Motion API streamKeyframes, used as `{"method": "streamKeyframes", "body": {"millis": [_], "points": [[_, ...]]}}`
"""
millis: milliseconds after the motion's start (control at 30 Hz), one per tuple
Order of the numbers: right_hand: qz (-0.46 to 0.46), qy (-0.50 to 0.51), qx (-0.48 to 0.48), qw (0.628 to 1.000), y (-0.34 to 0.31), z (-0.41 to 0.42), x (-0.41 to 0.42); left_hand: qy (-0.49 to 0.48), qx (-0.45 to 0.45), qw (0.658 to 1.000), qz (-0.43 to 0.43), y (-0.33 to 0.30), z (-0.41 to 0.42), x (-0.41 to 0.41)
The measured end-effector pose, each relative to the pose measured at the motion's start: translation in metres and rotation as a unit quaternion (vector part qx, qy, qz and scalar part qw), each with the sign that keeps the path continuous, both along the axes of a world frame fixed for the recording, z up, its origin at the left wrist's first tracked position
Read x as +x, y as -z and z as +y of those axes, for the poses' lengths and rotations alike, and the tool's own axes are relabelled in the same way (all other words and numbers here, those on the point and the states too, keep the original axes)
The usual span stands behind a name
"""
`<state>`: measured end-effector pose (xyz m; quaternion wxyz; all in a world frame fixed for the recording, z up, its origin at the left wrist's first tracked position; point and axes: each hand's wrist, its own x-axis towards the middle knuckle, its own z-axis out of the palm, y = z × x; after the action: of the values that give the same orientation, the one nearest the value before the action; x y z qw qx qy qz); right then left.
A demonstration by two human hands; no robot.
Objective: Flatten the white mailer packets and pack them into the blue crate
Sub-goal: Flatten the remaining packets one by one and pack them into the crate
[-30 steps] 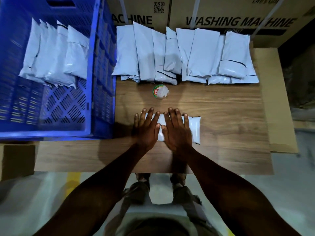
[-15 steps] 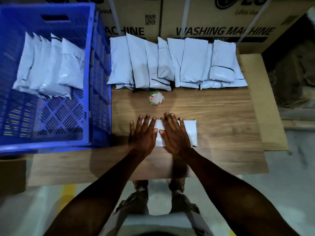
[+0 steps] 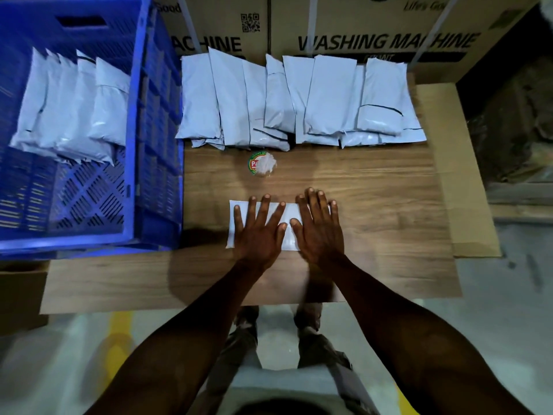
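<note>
Wooden table (image 3: 374,205), hands pressing packet (image 3: 287,214) (flat) — crate (image 3: 134,145) beside

Single view from a head-worn wide-angle camera, looking steeply down and forward over the wooden worktop (image 3: 374,205) from close above. The wearer's forearms enter from the lower edge, with legs and floor visible directly beneath. The far edge of the field reaches the cardboard cartons (image 3: 374,31) behind the worktop; straight lines bow toward the margins. No second view shares the scene
</note>
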<state>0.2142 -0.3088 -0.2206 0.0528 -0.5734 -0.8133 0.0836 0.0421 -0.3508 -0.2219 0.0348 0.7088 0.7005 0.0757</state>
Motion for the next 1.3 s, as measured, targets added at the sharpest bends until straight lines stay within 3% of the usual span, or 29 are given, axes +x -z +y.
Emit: {"method": "streamKeyframes", "body": {"millis": [400, 733, 1000, 1067, 1300], "points": [[0.014, -0.013, -0.029, 0.999, 0.003, 0.007, 0.003, -0.004, 0.02, 1.0, -0.003, 0.007, 0.001, 0.007], [0.018, -0.028, -0.052, 0.998, -0.003, 0.009, 0.006, -0.01, -0.032, 0.999, -0.001, -0.002, 0.004, 0.006], [-0.003, -0.139, -0.026, 0.99, -0.016, 0.001, 0.029, 0.057, -0.038, 0.997, -0.029, -0.023, -0.008, -0.048], [-0.024, -0.166, -0.032, 0.985, -0.012, -0.003, 0.03, 0.087, -0.08, 0.993, -0.017, -0.018, -0.016, -0.07], [-0.055, -0.147, -0.026, 0.987, -0.009, -0.017, 0.02, 0.175, -0.079, 0.98, -0.051, -0.006, -0.014, -0.088]]}}
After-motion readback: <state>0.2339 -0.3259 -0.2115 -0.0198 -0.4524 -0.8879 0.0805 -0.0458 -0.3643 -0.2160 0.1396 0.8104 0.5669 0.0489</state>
